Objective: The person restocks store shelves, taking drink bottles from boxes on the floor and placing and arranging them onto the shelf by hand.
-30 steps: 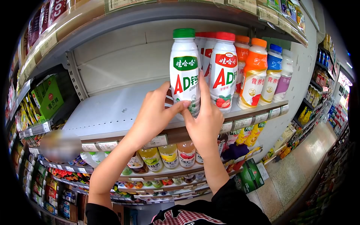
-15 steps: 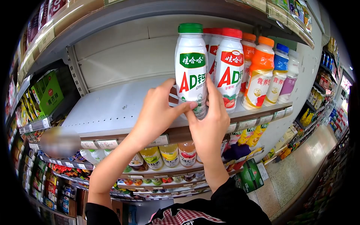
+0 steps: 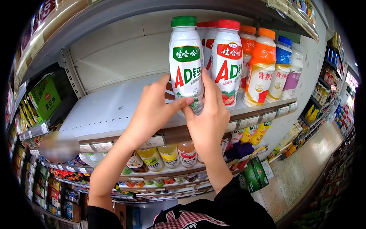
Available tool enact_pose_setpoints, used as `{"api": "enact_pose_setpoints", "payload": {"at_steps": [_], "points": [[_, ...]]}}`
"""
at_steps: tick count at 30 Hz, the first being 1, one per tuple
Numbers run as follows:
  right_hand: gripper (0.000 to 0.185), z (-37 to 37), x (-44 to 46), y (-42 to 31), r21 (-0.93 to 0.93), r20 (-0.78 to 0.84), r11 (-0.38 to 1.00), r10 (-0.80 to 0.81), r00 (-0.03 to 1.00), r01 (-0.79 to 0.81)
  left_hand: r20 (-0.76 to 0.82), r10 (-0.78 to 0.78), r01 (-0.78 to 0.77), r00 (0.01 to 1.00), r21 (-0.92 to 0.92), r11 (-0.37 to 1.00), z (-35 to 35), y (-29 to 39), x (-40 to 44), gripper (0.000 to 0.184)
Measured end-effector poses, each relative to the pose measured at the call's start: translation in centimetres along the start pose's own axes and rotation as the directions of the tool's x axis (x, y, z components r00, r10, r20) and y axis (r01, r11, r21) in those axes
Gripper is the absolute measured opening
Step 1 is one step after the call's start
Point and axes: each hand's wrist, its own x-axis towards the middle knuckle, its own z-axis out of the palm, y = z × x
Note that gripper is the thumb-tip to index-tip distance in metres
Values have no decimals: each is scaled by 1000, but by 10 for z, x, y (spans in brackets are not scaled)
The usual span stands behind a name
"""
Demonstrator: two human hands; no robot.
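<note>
A white drink bottle (image 3: 185,57) with a green cap and a green label stands upright at the front of the shelf, gripped low down from both sides. My left hand (image 3: 152,103) is wrapped round its left side, thumb across the front. On the right side, my right hand (image 3: 209,114) holds the same bottle, its thumb near the left one. Just right of it is a white bottle (image 3: 227,57) with a red cap, and more red caps show behind. The bottle's base is partly hidden by my fingers, so I cannot tell whether it touches the shelf.
Orange-capped bottles (image 3: 263,65), a blue-capped bottle (image 3: 281,72) and a purple-labelled bottle (image 3: 292,74) stand further right. The grey shelf board (image 3: 103,110) stretches left. Below are lower-shelf drinks (image 3: 169,155) and a green box (image 3: 254,175); another shelf edge (image 3: 126,13) overhangs.
In the view, the green-capped bottle and both hands sit slightly further left and higher. The neighbouring bottles shift in a similar way, and the grip looks the same.
</note>
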Motion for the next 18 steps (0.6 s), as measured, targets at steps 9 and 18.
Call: {"api": "enact_pose_setpoints", "payload": {"at_steps": [9,18], "points": [[74,4,5,1,-57,34,998,19,999,-17,26,-75,75,997,26,997,-4,-2,5,45],[65,-14,-4,-10,133,-29,990,54,998,-49,-190,-10,42,982,165,985,-2,22,-30,61]]}}
